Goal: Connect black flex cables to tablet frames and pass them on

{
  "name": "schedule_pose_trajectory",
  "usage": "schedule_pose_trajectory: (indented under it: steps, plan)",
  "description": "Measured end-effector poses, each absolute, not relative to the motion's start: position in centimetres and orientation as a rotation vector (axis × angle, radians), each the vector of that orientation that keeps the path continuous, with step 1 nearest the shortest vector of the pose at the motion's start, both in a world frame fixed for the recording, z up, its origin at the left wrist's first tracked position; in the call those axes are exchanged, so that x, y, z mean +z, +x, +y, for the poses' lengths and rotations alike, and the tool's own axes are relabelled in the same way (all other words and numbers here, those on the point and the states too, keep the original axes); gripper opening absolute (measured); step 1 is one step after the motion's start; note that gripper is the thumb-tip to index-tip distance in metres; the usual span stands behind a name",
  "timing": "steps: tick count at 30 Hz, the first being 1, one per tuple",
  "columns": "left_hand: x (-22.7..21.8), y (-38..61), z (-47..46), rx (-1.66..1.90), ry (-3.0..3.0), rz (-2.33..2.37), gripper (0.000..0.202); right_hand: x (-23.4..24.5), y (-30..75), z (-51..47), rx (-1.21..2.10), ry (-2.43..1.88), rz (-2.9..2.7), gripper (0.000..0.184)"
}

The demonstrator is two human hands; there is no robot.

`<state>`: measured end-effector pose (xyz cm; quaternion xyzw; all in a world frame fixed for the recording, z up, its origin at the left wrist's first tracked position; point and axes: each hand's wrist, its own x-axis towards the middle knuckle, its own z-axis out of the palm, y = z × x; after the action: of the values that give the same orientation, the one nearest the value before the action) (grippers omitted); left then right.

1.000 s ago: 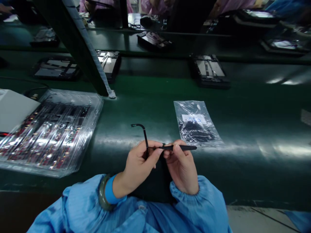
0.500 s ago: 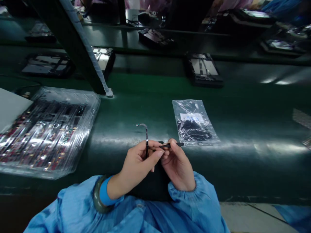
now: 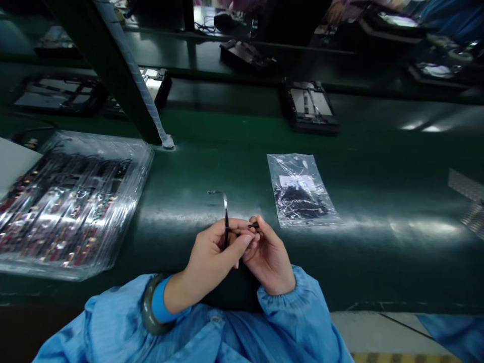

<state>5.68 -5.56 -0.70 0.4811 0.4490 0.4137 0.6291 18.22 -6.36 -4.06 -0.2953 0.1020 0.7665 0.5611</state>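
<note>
My left hand (image 3: 212,254) is closed on a thin black flex cable (image 3: 226,209), whose curved, shiny end sticks up above the fingers. Its fingertips meet those of my right hand (image 3: 268,257), which pinches a small black part (image 3: 254,225). A tiny ring or hole shows at the left tip of that part; the rest is covered by my fingers. Just beyond my right hand lies a clear plastic bag (image 3: 300,199) with a white label and many small black pieces inside.
Stacked clear trays (image 3: 124,212) of strip-like circuit parts stand on the left of the green bench (image 3: 212,156). A dark post (image 3: 128,75) rises behind them. Opened black device housings (image 3: 312,106) sit along the back. A perforated metal piece (image 3: 467,189) lies far right.
The black part reached out to the right past my right fingers before; now only a short piece shows. My right hand has shifted slightly left. The left hand keeps its grip on the cable.
</note>
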Motion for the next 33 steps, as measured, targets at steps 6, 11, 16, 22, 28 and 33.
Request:
schedule_pose_trajectory:
  steps: [6, 11, 16, 22, 28, 33]
  plan:
    - [-0.9, 5.7, -5.6, 0.956, 1.107, 1.029, 0.015, -4.1, 18.1, -6.4, 1.821, -0.685, 0.242, 0.021]
    - [-1.0, 5.8, -5.8, 0.953, 1.108, 1.034, 0.014, -4.0, 18.3, -6.4, 1.805, -0.698, 0.256, 0.023]
    - [-1.2, 5.8, -5.7, 0.924, 1.022, 1.063, 0.020, -3.8, 19.0, -6.9, 1.790, -0.634, 0.158, 0.022]
    - [-0.3, 6.7, -2.6, 0.799, 0.677, 0.996, 0.020, -3.0, 24.3, -7.1, 1.612, -0.584, 0.018, 0.022]
    - [0.8, 13.2, 6.8, 0.868, 0.296, 0.954, 0.018, -3.5, 34.0, -7.1, 1.156, -0.540, 0.126, 0.025]
    - [-0.6, 21.5, 16.0, 0.907, 0.244, 1.029, 0.023, -4.6, 36.7, -8.0, 1.095, -0.541, 0.271, 0.028]
